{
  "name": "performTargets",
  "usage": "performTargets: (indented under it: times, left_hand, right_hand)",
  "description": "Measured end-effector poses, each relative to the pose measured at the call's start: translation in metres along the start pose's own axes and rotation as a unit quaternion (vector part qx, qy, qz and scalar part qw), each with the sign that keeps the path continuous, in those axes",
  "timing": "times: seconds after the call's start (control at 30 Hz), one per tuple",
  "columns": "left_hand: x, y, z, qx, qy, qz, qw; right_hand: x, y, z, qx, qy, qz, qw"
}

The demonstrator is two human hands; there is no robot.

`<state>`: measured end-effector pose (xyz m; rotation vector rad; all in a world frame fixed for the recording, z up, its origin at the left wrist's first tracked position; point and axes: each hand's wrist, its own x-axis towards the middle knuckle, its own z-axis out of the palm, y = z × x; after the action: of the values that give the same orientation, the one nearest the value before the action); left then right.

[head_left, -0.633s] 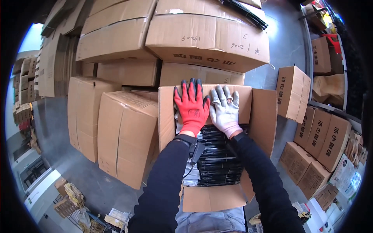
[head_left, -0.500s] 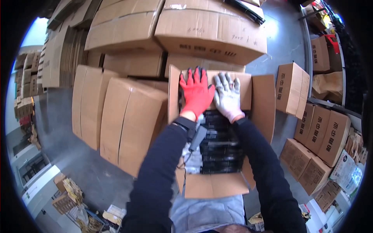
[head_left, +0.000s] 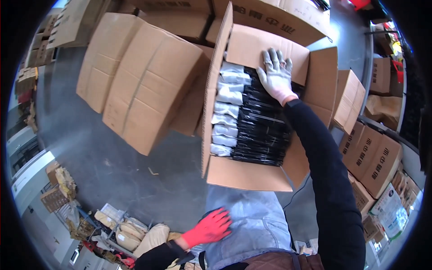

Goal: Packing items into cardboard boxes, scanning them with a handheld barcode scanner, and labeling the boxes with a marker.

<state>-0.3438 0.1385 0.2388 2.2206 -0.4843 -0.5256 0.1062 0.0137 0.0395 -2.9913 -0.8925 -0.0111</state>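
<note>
An open cardboard box (head_left: 252, 174) stands before me with its flaps folded outward. Packed in rows inside are several black plastic-wrapped items (head_left: 263, 130), with white wrapped pieces (head_left: 226, 119) along their left ends. My right hand (head_left: 276, 77), in a grey-white glove, lies flat with fingers spread on the far flap (head_left: 254, 45). Down by my blue jeans (head_left: 252, 216), my left hand (head_left: 208, 227) in a red glove is away from the box. Its fingers are stretched out, slightly blurred, and nothing shows in them.
Two large cartons (head_left: 144, 81) lean at the left of the box. More cartons (head_left: 265, 18) are stacked beyond it. At the right, further cartons (head_left: 373, 155) line a shelf. Filled sacks (head_left: 130, 236) lie at the lower left. A thin cable (head_left: 294, 195) hangs by the box.
My left hand has left the far flap and dropped toward my legs. My right hand stays on that flap. The dark grey device and cable over the contents are no longer visible there.
</note>
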Motion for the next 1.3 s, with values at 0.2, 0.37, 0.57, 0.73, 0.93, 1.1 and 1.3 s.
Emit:
performTargets:
  times: [0.2,0.37,0.57,0.73,0.93,1.1,1.3]
  left_hand:
    - [0.121,-0.09,0.12,0.529,0.165,0.062,0.83]
    - [0.247,-0.13,0.053,0.221,0.238,-0.226,0.918]
    - [0.254,-0.14,0.062,0.245,0.233,-0.258,0.905]
    - [0.25,-0.141,0.063,0.238,0.203,-0.272,0.91]
    - [0.248,-0.144,0.064,0.189,0.269,-0.274,0.904]
    - [0.217,-0.133,0.048,0.053,0.295,-0.207,0.931]
    - [0.017,-0.102,0.026,-0.15,-0.029,-0.109,0.982]
  right_hand:
    - [0.002,-0.001,0.003,-0.005,-0.021,-0.032,0.999]
    - [0.001,0.003,-0.006,0.02,-0.064,-0.012,0.998]
    - [-0.04,-0.026,0.004,0.063,0.01,0.051,0.997]
    - [-0.047,-0.047,-0.004,0.074,0.086,0.107,0.988]
    - [-0.05,-0.049,0.003,0.087,0.127,0.144,0.977]
    - [-0.052,-0.044,0.003,0.122,0.148,0.15,0.97]
    - [-0.056,-0.039,0.01,0.118,0.146,0.147,0.971]
